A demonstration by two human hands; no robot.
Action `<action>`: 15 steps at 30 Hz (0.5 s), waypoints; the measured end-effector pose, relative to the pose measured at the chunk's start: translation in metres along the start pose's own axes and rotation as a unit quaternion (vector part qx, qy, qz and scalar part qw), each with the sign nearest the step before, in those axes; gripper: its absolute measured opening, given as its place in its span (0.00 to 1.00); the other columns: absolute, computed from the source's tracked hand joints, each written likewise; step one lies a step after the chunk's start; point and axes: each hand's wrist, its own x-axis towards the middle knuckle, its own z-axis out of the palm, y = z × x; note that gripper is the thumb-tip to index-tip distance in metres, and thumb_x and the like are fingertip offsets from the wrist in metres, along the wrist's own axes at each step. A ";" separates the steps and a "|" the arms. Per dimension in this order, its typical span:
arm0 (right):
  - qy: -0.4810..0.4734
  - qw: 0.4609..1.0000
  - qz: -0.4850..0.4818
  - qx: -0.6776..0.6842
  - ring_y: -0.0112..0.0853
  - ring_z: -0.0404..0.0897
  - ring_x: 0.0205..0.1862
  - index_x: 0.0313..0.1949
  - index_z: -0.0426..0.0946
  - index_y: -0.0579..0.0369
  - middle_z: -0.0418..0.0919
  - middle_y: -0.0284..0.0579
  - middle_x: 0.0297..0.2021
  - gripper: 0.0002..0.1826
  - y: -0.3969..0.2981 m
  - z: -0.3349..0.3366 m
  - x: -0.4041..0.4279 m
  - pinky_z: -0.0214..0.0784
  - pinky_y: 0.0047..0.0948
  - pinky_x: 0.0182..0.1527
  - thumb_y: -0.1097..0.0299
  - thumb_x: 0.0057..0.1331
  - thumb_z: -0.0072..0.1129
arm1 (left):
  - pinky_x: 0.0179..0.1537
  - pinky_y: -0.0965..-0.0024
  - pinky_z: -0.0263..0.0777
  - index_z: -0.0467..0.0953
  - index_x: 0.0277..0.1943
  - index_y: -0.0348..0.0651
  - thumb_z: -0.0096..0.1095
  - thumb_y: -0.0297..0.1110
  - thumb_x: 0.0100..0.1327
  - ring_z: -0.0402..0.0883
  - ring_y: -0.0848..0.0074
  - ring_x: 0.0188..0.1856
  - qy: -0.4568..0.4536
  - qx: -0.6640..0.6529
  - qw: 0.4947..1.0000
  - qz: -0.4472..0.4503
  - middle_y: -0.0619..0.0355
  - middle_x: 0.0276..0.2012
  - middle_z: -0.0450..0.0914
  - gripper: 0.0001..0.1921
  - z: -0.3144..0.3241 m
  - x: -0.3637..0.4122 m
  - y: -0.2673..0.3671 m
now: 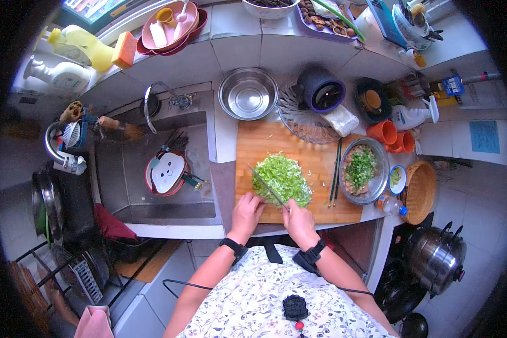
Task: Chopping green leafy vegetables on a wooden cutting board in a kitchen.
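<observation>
My right hand [299, 219] grips the handle of a kitchen knife. The knife blade [267, 184] slants up and left across a pile of finely chopped leafy greens [285, 173]. At the pile's lower left edge, the curled fingers of my left hand [246, 213] rest by the greens; whether they pinch any is hidden. Under both lies a wooden cutting board [253, 139]. A pair of dark green chopsticks [335, 173] lies on its right side. Beside them, a metal bowl [382, 145] holds minced meat [350, 182] topped with chopped green onion [361, 162].
Left of the board is a sink [122, 186] with a dog-faced dish [169, 169]. Behind stand a steel basin [248, 94], a ribbed glass plate [293, 116] and a dark pot [321, 86]. Orange mugs [382, 132], a small bowl [397, 179], a bottle [391, 205] and a woven basket [420, 192] crowd the right.
</observation>
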 end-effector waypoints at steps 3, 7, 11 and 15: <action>0.002 1.000 -0.010 -0.004 0.57 0.80 0.26 0.35 0.70 0.55 0.78 0.59 0.21 0.09 0.004 0.006 -0.001 0.70 0.55 0.29 0.64 0.68 0.57 | 0.43 0.58 0.74 0.79 0.38 0.40 0.70 0.25 0.55 0.79 0.56 0.43 -0.018 0.028 0.999 0.003 0.52 0.37 0.78 0.08 0.006 -0.002 -0.004; -0.018 1.000 -0.016 0.003 0.56 0.80 0.27 0.35 0.71 0.54 0.79 0.58 0.21 0.08 0.002 -0.001 -0.005 0.70 0.55 0.29 0.64 0.68 0.57 | 0.42 0.57 0.74 0.78 0.37 0.40 0.69 0.25 0.55 0.79 0.55 0.41 -0.016 0.016 1.000 -0.001 0.50 0.35 0.78 0.07 0.012 -0.002 -0.009; -0.021 1.000 -0.011 0.020 0.57 0.80 0.28 0.36 0.71 0.55 0.79 0.59 0.22 0.09 0.001 -0.001 -0.008 0.70 0.56 0.31 0.64 0.69 0.56 | 0.40 0.57 0.75 0.77 0.35 0.40 0.68 0.23 0.55 0.80 0.54 0.37 0.000 0.003 1.000 0.004 0.49 0.32 0.79 0.06 0.016 -0.004 -0.016; -0.053 0.998 -0.001 0.021 0.59 0.80 0.30 0.38 0.70 0.56 0.79 0.61 0.23 0.09 0.000 -0.002 -0.006 0.71 0.58 0.34 0.64 0.69 0.54 | 0.38 0.57 0.75 0.77 0.34 0.40 0.69 0.23 0.54 0.81 0.55 0.36 -0.008 -0.007 1.000 -0.008 0.50 0.31 0.79 0.06 0.010 -0.005 -0.010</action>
